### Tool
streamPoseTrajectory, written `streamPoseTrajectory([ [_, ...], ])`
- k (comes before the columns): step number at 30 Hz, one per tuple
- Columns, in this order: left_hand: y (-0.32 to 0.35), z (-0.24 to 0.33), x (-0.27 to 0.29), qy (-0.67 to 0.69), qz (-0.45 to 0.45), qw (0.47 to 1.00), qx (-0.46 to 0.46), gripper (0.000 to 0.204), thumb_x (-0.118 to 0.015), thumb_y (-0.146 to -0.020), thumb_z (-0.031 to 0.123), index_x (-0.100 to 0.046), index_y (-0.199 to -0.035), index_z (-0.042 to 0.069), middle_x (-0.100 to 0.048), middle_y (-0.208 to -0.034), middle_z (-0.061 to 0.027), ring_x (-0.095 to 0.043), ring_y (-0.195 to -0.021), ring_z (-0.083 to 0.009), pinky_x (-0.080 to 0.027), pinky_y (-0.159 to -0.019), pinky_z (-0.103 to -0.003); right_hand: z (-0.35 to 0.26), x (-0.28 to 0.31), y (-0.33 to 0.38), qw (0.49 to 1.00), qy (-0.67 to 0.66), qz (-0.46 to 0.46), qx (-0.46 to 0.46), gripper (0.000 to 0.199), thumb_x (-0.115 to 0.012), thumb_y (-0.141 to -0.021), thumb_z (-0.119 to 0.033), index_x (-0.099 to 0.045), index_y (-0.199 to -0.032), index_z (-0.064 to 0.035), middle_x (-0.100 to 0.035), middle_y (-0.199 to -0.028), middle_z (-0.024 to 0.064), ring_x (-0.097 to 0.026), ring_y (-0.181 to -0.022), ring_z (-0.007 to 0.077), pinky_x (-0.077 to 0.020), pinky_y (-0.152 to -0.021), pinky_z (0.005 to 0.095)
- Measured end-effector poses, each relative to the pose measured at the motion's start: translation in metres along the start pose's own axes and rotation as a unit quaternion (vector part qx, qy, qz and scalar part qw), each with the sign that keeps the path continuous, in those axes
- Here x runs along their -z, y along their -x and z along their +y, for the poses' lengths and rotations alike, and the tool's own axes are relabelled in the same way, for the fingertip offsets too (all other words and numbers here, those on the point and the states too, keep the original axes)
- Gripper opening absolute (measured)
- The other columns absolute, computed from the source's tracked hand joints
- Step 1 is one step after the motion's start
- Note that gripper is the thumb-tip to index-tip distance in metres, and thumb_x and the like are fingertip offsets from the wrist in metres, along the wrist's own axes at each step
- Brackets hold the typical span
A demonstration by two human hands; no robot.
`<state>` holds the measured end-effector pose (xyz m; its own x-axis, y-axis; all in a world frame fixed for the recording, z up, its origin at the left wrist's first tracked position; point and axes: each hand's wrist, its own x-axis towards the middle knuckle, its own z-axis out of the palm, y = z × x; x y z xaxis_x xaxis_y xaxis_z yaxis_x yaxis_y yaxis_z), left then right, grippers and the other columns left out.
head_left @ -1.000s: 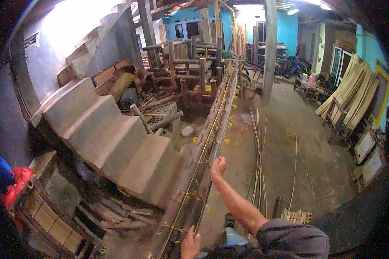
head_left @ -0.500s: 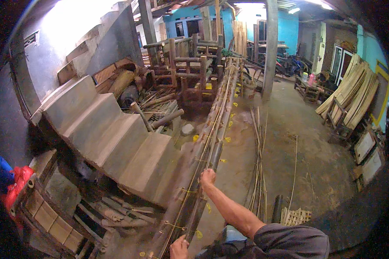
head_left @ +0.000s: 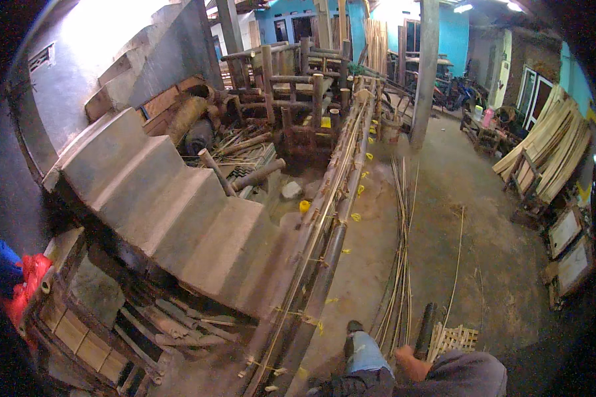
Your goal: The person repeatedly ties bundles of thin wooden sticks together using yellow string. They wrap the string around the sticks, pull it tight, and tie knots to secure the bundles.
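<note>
At the bottom edge of the frame, right of centre, only a bare forearm (head_left: 414, 362) and a grey sleeve (head_left: 463, 374) showed; neither hand was in view, so I cannot tell whether either grip was apart or together. Just left of the forearm sat a knee in faded blue jeans (head_left: 364, 351), with a dark shoe (head_left: 355, 326) above it on the concrete floor (head_left: 470, 218).

The nearest thing to the arm was the long bundle of bamboo poles (head_left: 324, 264), bound with yellow ties, which ran from the bottom centre of the frame up to the upper centre. Right of it, a loose sheaf of thin split strips (head_left: 400, 264) lay on the floor. A small slatted bamboo piece (head_left: 453, 339) rested just right of the forearm.

Grey concrete stairs (head_left: 172, 205) filled the left half. Stacked planks (head_left: 549, 149) leaned at the right edge.
</note>
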<state>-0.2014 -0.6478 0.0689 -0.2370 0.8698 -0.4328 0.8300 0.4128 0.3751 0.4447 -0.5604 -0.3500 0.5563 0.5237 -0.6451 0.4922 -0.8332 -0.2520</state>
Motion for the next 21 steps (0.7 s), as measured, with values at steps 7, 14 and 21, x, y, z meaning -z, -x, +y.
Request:
streamPoseTrajectory([
  [7, -0.081, 0.179, 0.061, 0.237, 0.195, 0.946, 0.102, 0.040, -0.053, -0.096, 0.032, -0.054, -0.126, 0.004, -0.053, -0.127, -0.0156, -0.056, -0.110, -0.0302, -0.048, -0.090, -0.041, 0.038, 0.046, -0.021, 0.963, 0.118, -0.242, -0.025, 0.037, -0.062, -0.074, -0.040, -0.070, -0.081, -0.0044, -0.067, -0.080, 0.0190, -0.065, -0.077, 0.0359, -0.0521, -0.064, 0.0470],
  [14, -0.252, 0.548, 0.003, 0.203, -0.025, 0.961, -0.188, 0.051, -0.056, -0.092, 0.047, -0.059, -0.121, 0.005, -0.058, -0.121, -0.0161, -0.055, -0.112, -0.0317, -0.044, -0.094, -0.042, -0.138, 0.113, -0.231, 0.965, 0.062, -0.128, 0.220, 0.041, -0.055, -0.079, -0.042, -0.069, -0.082, -0.0041, -0.065, -0.079, 0.0226, -0.065, -0.075, 0.0396, -0.0517, -0.065, 0.0498],
  [21, -0.382, 0.728, -0.080, 0.065, -0.278, 0.901, -0.326, 0.037, -0.061, -0.091, 0.033, -0.063, -0.114, 0.004, -0.061, -0.115, -0.0168, -0.055, -0.113, -0.0327, -0.042, -0.095, -0.042, -0.424, 0.351, -0.392, 0.941, -0.190, 0.047, 0.276, 0.032, -0.057, -0.081, -0.029, -0.064, -0.102, -0.0053, -0.068, -0.091, 0.0154, -0.064, -0.086, 0.0350, -0.0500, -0.074, 0.0435],
])
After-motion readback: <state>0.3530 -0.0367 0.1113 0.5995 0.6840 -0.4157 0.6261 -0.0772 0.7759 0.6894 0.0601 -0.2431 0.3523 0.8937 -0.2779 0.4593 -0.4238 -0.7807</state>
